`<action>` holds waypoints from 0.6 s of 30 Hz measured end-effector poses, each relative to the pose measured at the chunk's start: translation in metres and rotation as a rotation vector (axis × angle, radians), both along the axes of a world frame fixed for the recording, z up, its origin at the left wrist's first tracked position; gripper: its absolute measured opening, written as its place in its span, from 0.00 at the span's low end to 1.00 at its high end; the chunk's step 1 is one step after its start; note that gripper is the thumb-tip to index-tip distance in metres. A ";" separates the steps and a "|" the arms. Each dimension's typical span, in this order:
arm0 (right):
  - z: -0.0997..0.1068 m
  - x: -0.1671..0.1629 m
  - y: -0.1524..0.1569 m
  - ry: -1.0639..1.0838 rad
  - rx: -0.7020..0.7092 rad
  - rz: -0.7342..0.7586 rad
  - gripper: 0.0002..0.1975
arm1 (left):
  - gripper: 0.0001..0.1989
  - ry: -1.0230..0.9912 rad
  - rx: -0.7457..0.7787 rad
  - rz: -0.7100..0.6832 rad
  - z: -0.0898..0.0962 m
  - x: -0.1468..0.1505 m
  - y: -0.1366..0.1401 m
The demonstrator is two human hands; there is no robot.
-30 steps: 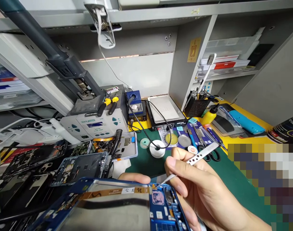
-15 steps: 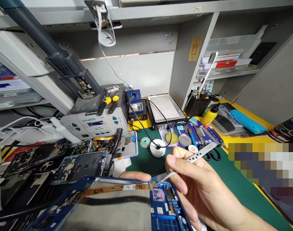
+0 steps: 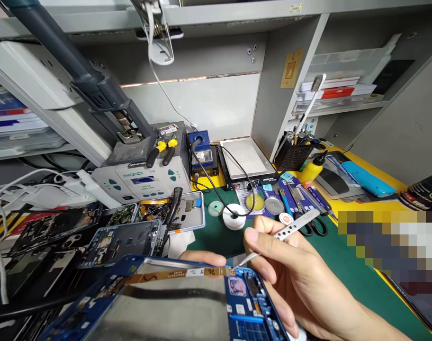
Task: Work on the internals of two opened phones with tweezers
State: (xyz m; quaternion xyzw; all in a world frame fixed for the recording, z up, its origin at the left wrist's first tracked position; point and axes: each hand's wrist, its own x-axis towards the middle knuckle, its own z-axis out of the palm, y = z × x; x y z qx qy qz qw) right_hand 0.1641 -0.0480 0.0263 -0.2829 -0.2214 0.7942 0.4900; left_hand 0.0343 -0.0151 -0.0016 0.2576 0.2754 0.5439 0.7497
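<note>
An opened blue phone frame (image 3: 173, 310) is tilted up at the bottom of the view, with its inside facing me. My left hand (image 3: 205, 257) holds it from behind; only fingers show over its upper edge. Along that edge runs an orange-brown flex cable (image 3: 159, 276). My right hand (image 3: 290, 258) pinches silver metal tweezers (image 3: 282, 233) with holes along the handle. Their thin tip reaches the small gold connector (image 3: 233, 271) at the cable's right end; whether it touches cannot be told. The right hand's lower fingers lie against the phone's right edge.
A solder wire spool (image 3: 234, 217), scissors (image 3: 315, 226) and tins lie on the green mat (image 3: 344, 270). Behind stand a hot-air station (image 3: 145, 180) and a heating plate (image 3: 246, 163). Phone parts (image 3: 121, 244) crowd the left. A yellow bottle (image 3: 311, 169) stands right.
The whole view has shifted slightly. The phone appears a little to the right, while the tweezers stay at its upper edge by the connector. Both hands keep their grips.
</note>
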 end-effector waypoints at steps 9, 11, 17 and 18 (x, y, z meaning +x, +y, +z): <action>0.000 -0.001 0.000 0.007 -0.014 -0.030 0.19 | 0.19 0.018 0.016 0.023 -0.001 -0.002 0.000; -0.001 -0.002 0.000 0.003 -0.014 -0.024 0.20 | 0.19 0.021 0.018 0.029 -0.001 -0.002 0.001; -0.002 -0.001 -0.001 0.011 0.009 -0.027 0.18 | 0.19 0.028 0.023 0.038 0.001 -0.002 0.000; -0.002 -0.001 -0.001 0.021 0.011 -0.028 0.18 | 0.19 0.030 0.023 0.039 0.001 -0.002 0.000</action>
